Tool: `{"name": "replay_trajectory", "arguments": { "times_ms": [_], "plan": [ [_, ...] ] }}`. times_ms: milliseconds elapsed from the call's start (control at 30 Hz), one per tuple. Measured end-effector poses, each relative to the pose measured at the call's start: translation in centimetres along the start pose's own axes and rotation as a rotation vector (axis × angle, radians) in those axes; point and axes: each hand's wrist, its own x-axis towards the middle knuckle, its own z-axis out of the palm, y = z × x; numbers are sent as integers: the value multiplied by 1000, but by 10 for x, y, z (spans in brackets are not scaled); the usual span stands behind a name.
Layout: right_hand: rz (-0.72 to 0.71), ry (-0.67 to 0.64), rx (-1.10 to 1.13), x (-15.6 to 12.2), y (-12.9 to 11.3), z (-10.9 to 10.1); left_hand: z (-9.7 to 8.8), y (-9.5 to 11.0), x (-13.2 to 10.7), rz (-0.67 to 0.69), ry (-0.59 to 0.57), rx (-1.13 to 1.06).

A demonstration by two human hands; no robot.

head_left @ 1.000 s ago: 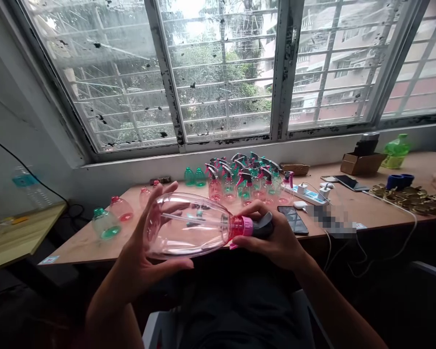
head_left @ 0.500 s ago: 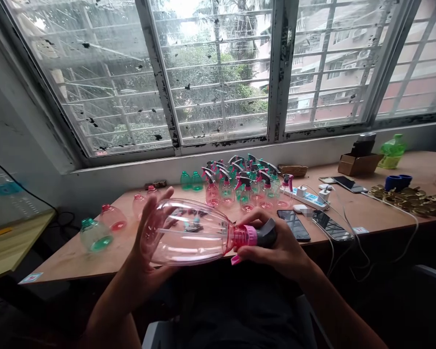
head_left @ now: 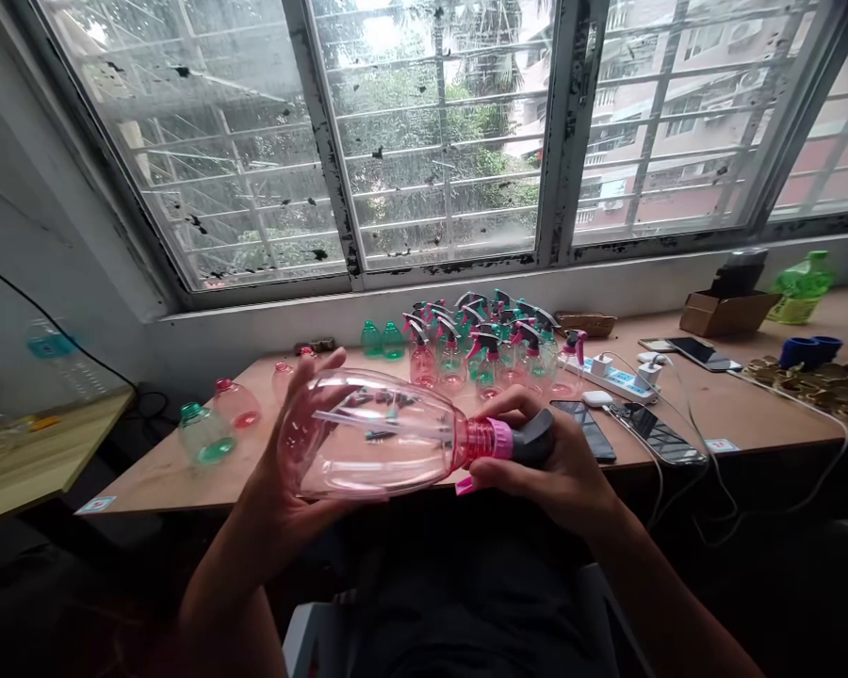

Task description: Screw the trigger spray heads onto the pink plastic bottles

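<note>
A clear pink spray bottle (head_left: 382, 443) lies sideways in the air between my hands, above the front edge of the table. My left hand (head_left: 275, 471) is wrapped round its base end. At the neck, my right hand (head_left: 562, 471) grips the pink collar and the dark grey spray head (head_left: 531, 441). A pink trigger tip (head_left: 464, 485) pokes out below the right fingers. Inside the bottle a thin straw (head_left: 367, 422) runs lengthwise. Behind it stands a cluster of pink and green spray bottles (head_left: 491, 353) with heads fitted.
Headless bottles, a green one (head_left: 207, 433) and a pink one (head_left: 236, 403) among them, stand at left. Phones (head_left: 660, 433), a power strip (head_left: 618, 377) and white cables lie right. Beyond are a cardboard box (head_left: 725, 311), brass-coloured parts (head_left: 812, 386) and a green bottle (head_left: 802, 287).
The camera view has shifted, so the table and window sit further right. Both hands keep hold of the spray bottle, which stays sideways. A hand at the far right edge has left view.
</note>
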Motion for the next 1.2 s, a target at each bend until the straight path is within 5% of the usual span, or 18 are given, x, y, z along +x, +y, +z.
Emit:
{"name": "replay_trajectory", "arguments": {
  "times_ms": [100, 367, 667, 933, 1200],
  "plan": [
    [-12, -2, -8, -5, -7, 0, 3, 2, -2, 82, 4, -80],
    [-62, 55, -222, -3, -10, -6, 2, 14, -8, -94, -60, 148],
    [38, 39, -157, 31, 29, -26, 10, -47, 24, 15, 7, 8],
    [200, 88, -299, 62, 80, -45, 14, -104, 49, -179, 127, 19],
    [177, 85, -251, 71, 74, -73, 37, -103, 52, -109, 58, -41]
  ]
}}
